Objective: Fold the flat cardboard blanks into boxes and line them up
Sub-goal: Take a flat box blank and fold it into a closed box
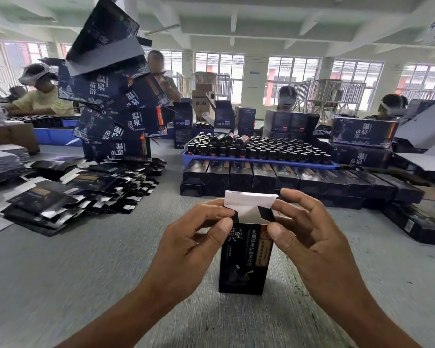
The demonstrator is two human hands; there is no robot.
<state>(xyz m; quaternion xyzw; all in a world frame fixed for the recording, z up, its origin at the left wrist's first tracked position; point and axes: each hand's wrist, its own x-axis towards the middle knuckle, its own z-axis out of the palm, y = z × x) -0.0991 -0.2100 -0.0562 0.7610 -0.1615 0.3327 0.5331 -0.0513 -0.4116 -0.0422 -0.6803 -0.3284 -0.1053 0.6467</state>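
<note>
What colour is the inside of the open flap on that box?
White, against the dark box; the flap shows in the head view.

Taking the upright box (pixel 244 259) as landmark: bare grey bench (pixel 73 272) lies open to its left, to its right and on its near side, so a hand could pass there. Both hands (pixel 194 237) close in on its top from either side. Beyond it a row of finished boxes (pixel 286 177) walls the far side, with a blue tray of bottles (pixel 256 149) behind. To the far left a heap of flat blanks (pixel 73 194) blocks the way, and a leaning tower of large cartons (pixel 118 106) rises behind the heap.
</note>
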